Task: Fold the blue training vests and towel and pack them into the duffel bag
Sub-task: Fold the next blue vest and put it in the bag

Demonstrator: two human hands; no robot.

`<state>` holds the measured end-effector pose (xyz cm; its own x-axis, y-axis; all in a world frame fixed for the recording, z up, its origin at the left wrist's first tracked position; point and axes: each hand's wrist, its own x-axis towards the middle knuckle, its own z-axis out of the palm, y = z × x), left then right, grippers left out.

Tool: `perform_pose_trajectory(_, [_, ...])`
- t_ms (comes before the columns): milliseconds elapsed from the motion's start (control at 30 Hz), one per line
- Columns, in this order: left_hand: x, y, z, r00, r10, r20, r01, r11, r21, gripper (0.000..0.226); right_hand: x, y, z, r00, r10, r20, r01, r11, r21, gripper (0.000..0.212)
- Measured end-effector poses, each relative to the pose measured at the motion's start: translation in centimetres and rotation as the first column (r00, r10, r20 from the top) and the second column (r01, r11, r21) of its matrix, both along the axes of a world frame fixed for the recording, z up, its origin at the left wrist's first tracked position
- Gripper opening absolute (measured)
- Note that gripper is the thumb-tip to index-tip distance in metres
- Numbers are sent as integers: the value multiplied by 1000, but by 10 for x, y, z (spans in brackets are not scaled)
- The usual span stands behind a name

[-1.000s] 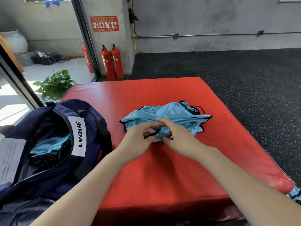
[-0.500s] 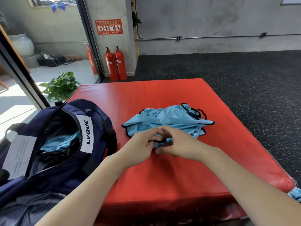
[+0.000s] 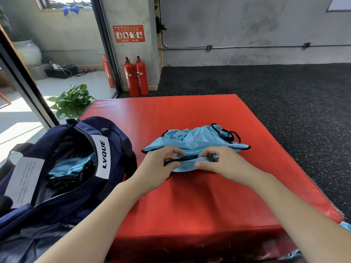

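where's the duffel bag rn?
Head view, lower left: the navy duffel bag sits unzipped against the red mat's left edge, beside the left hand, with blue fabric already inside.

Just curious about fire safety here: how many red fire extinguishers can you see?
3. Two extinguishers stand side by side against the pillar, one left of the other. A third shows behind the glass door to their left. More may be hidden.

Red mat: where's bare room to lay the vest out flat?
Bare red mat behind the vest and in front of both hands, toward its near edge. Crowded on the left, where the duffel bag overlaps the mat.
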<state>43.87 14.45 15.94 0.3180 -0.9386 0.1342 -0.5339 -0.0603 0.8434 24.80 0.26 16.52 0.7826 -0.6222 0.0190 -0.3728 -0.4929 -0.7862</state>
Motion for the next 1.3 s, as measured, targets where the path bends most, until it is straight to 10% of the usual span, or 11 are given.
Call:
perform_pose_trajectory(567, [8, -3, -1, 978, 207, 28, -203, 973, -106, 8, -20, -11, 6, 996, 36, -79, -28, 995, 98, 21])
perform_pose_trajectory(967, [32, -4, -7, 911, 340, 233, -298, 934, -197, 8, -84, -48, 3, 962, -183, -202, 126, 956, -266, 21])
perform_pose_trajectory(1300, [30, 14, -6, 923, 364, 124, -337, 921, -193, 25, -108, -39, -4, 944, -181, -275, 136, 975, -175, 19])
